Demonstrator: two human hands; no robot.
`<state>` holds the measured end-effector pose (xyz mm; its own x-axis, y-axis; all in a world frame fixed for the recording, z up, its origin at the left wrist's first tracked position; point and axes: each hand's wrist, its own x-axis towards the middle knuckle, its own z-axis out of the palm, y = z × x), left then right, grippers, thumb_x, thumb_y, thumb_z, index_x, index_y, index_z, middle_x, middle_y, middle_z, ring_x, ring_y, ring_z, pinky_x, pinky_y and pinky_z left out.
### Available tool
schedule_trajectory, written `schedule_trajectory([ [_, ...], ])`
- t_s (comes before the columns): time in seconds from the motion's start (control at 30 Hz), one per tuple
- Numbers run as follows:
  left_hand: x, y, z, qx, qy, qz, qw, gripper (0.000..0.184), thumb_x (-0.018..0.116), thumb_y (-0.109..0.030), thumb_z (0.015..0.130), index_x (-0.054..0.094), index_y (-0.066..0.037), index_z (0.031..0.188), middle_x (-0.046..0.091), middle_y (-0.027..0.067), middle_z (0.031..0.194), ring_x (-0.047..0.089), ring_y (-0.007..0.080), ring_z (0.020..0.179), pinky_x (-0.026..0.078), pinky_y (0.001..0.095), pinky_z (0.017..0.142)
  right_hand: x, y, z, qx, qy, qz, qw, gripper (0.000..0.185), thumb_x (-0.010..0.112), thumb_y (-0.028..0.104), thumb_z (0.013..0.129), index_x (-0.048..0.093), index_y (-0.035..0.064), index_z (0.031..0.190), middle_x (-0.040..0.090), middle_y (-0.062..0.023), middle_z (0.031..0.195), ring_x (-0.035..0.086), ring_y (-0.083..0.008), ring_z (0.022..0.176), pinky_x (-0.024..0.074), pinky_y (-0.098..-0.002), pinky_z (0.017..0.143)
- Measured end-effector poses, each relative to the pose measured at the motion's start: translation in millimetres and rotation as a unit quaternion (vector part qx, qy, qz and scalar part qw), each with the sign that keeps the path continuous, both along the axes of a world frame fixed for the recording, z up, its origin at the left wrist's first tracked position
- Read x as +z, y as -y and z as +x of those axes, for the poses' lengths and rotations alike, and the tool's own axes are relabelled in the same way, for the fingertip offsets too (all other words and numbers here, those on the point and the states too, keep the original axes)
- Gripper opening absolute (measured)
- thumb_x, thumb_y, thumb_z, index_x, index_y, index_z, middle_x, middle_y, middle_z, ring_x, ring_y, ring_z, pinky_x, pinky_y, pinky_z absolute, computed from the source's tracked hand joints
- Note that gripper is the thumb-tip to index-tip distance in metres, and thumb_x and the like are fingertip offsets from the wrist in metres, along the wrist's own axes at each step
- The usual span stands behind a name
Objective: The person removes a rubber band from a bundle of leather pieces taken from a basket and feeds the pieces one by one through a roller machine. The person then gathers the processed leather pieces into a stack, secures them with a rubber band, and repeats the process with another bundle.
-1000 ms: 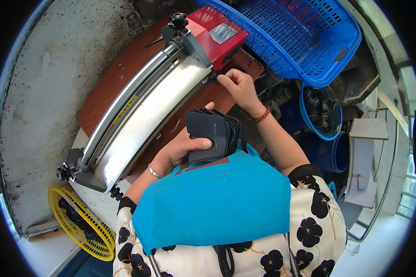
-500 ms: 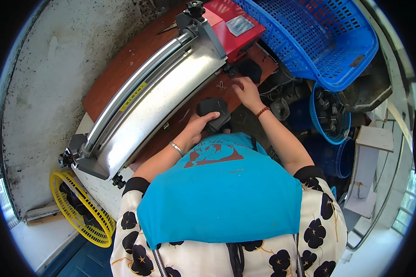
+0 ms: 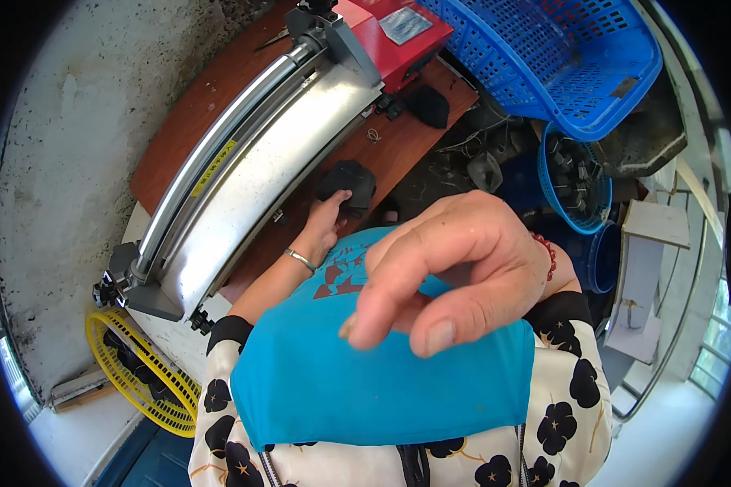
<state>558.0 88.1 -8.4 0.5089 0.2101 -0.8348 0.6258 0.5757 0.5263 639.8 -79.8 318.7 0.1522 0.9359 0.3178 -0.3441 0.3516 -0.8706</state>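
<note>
My left hand [image 3: 325, 221] is closed on a stack of flat black pieces [image 3: 350, 185], with the thumb lying on top. The stack is over the front edge of the brown table, beside the machine; its material is hard to tell. Close to the camera, above the blue apron, is my right hand [image 3: 463, 272]. Its fingers are bent, a gap shows between thumb and forefinger, and nothing is visible in it. A long machine with a metal roller [image 3: 227, 138] and a smooth metal plate [image 3: 260, 170] runs along the left side of the table.
Another black piece [image 3: 427, 106] lies on the brown table [image 3: 398, 150] near the red machine housing [image 3: 418, 57], with a small loop of string [image 3: 374, 135] nearby. A large blue basket [image 3: 536, 89], a round blue basket [image 3: 547, 174] and a yellow basket [image 3: 97, 341] stand around.
My right hand has moved from near the black piece on the table up towards the camera. My left hand still holds the stack; the whole view has shifted slightly.
</note>
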Motion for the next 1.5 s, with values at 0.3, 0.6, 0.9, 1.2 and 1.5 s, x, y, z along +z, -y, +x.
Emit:
schedule_trajectory([
  [0.3, 9.0, -10.4, -16.9, 0.057, 0.020, -0.020, 0.998, 0.051, 0.072, -0.021, 0.077, 0.045, -0.020, 0.121, 0.052, -0.0002, 0.108, 0.047, 0.0161, 0.088, 0.043, 0.0345, 0.070, 39.7, -3.8, 1.4, 0.255, -0.162, -0.012, 0.953, 0.040, 0.071, 0.014, 0.088, 0.059, -0.0098, 0.118, 0.067, -0.0127, 0.091, 0.050, -0.0089, 0.058, 0.0411, -0.0224, 0.049],
  [0.6, 24.1, -8.6, -27.9, 0.062, 0.047, -0.035, 0.996, 0.026, 0.067, -0.019, 0.084, 0.052, -0.018, 0.104, 0.052, 0.0019, 0.103, 0.053, 0.0206, 0.091, 0.045, 0.0368, 0.073, 18.1, 6.0, -54.0, 0.116, -0.459, 0.088, 0.877, 0.034, 0.071, 0.013, 0.088, 0.063, -0.0059, 0.115, 0.069, -0.0158, 0.099, 0.063, -0.0131, 0.065, 0.0468, -0.0214, 0.051],
  [0.9, 22.5, -11.6, -27.9, 0.061, 0.035, -0.053, 0.996, 0.019, 0.065, -0.017, 0.086, 0.053, -0.017, 0.101, 0.055, 0.0012, 0.100, 0.056, 0.0190, 0.087, 0.045, 0.0337, 0.071, 2.5, 7.2, -9.3, 0.129, -0.140, 0.102, 0.976, 0.027, 0.078, 0.017, 0.081, 0.066, -0.0047, 0.091, 0.064, -0.0082, 0.079, 0.053, -0.0110, 0.056, 0.0405, -0.0245, 0.049],
  [1.2, 29.9, -19.5, -32.4, 0.046, 0.058, -0.070, 0.995, 0.028, 0.060, -0.015, 0.089, 0.050, -0.016, 0.115, 0.056, 0.0015, 0.100, 0.057, 0.0174, 0.083, 0.046, 0.0318, 0.069, -217.5, -6.5, 29.0, -0.392, 0.402, -0.374, 0.738, 0.028, 0.070, 0.027, 0.085, 0.065, 0.0029, 0.097, 0.062, -0.0113, 0.092, 0.063, -0.0237, 0.079, 0.0503, -0.0342, 0.070],
  [1.5, 66.2, -10.7, -30.3, 0.041, 0.096, -0.056, 0.993, 0.037, 0.055, -0.009, 0.092, 0.038, -0.005, 0.125, 0.054, 0.0105, 0.104, 0.062, 0.0269, 0.098, 0.053, 0.0367, 0.079, -267.6, -11.9, 8.9, -0.320, 0.479, -0.434, 0.693, 0.044, 0.073, 0.031, 0.078, 0.061, 0.0051, 0.113, 0.057, -0.0151, 0.103, 0.060, -0.0346, 0.097, 0.0485, -0.0431, 0.085],
])
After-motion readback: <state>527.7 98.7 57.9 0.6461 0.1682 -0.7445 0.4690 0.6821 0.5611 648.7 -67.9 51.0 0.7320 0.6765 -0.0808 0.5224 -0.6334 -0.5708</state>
